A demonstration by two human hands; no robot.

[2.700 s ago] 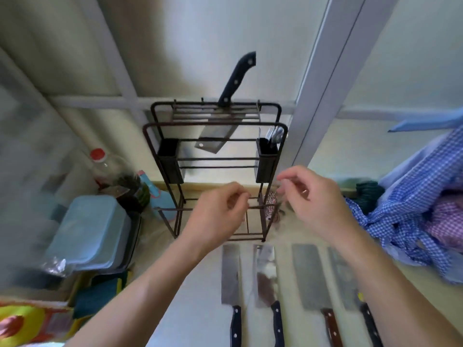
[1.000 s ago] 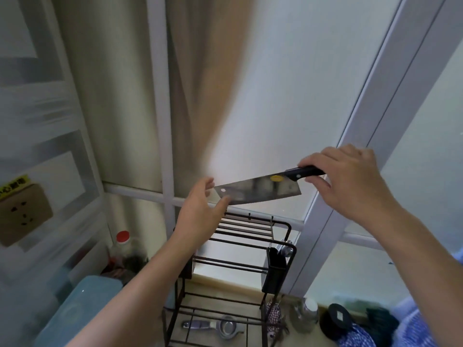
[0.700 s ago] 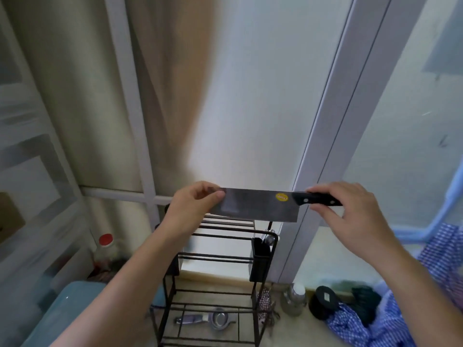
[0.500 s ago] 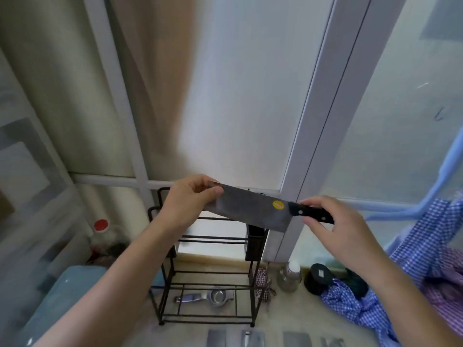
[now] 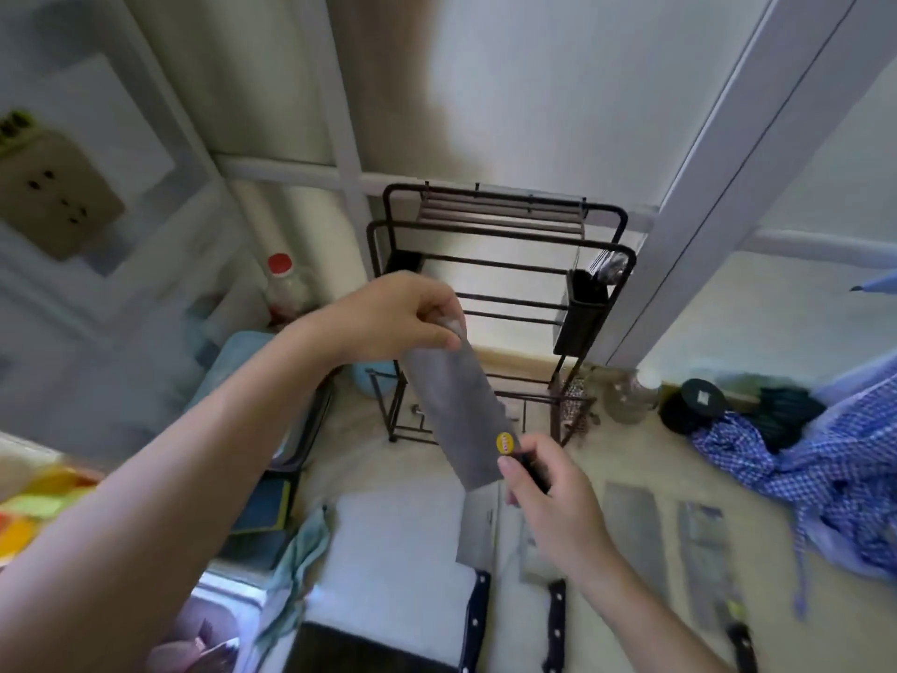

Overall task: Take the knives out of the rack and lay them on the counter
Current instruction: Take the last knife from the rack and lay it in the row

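Above the bench [image 5: 403,536], a big knife [image 5: 461,410] hangs in the air between two hands. The right hand [image 5: 553,497] is wrapped around the dark handle, near the yellow sticker [image 5: 505,443]. The left hand [image 5: 393,318] pinches the far end of the blade between thumb and fingers. The blade slants from upper left down to lower right, in front of the rack [image 5: 500,264].

The rack's top slots look bare now, so this seems to be the last knife to lay down. Four other knives already lie in a row on the bench: one [image 5: 478,531] just under the held blade, one [image 5: 553,604] partly hidden by the right wrist, one [image 5: 631,527] to the right, and one [image 5: 704,551] farther right.

To do this well, keep the sharp edge away from the left fingers. Lower the knife flat and slow. The free spot looks to be on the left of the row. Point the handle near, like the others. Let go with the left hand first, then the right.
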